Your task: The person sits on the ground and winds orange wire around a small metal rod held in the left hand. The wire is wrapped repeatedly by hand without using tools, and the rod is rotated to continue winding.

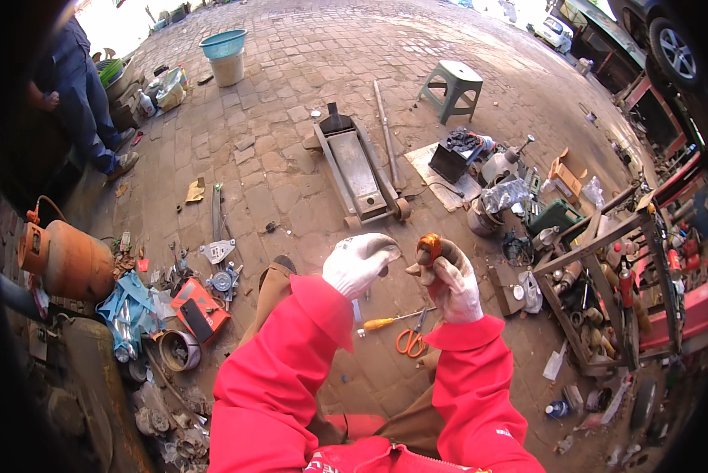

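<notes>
My right hand (pixel 455 285), in a white work glove with soiled fingers, holds up a small bundle of shiny copper-coloured wire (pixel 429 245). Just left of it, my left hand (pixel 359 264) is gloved too, its fingers pinched together. Whatever may be between those fingertips is too small to make out. A gap separates the two hands. On the paving beneath them lie a screwdriver with a yellow handle (pixel 378 323) and scissors with orange grips (pixel 410 341).
Ahead stands a floor jack (pixel 355 169) beside a long metal bar (pixel 385 134). A green stool (pixel 454 85) is farther right. A metal frame (pixel 586 251) with parts fills the right side. An orange gas cylinder (pixel 78 262) and a red box (pixel 210 296) lie left; a person (pixel 86 98) stands beyond.
</notes>
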